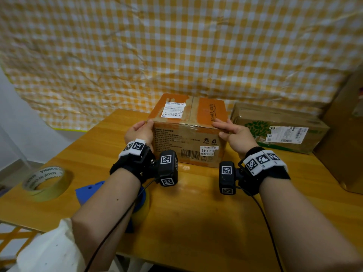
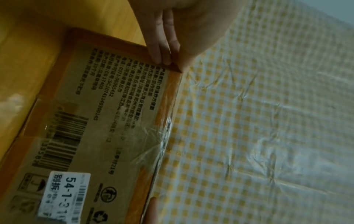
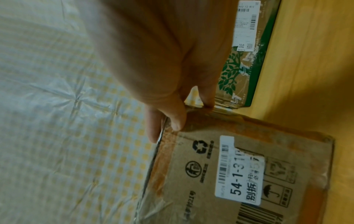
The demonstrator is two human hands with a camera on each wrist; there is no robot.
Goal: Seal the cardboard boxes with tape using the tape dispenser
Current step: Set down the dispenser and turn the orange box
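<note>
box: orange-brown cardboard box (image 1: 188, 130) sits mid-desk (image 1: 196, 222), directly ahead of us, long axis running left-right.
left hand: our left hand (image 1: 140, 130) presses flat on the box's left end at the top near corner, fingers (image 2: 161, 45) straight, curled round nothing.
right hand: our right hand (image 1: 233, 132) is on the box's right top near corner, fingers laid over the top edge, thumb down the front. Light hold, not a tight clamp.
tape dispenser: blue dispenser (image 1: 92, 190) lies left of the box and nearer to us, partly hidden under our left forearm. Left hand is the nearer one, we'd say.
tape roll: loose roll (image 1: 46, 180) further left of the box, near the desk edge.
box look: top flaps closed, old clear tape over the seam and front edge, white labels on top and front, scuffed print.
second box: brown box with green leaf print (image 1: 279, 128) just right of the first box.
</note>
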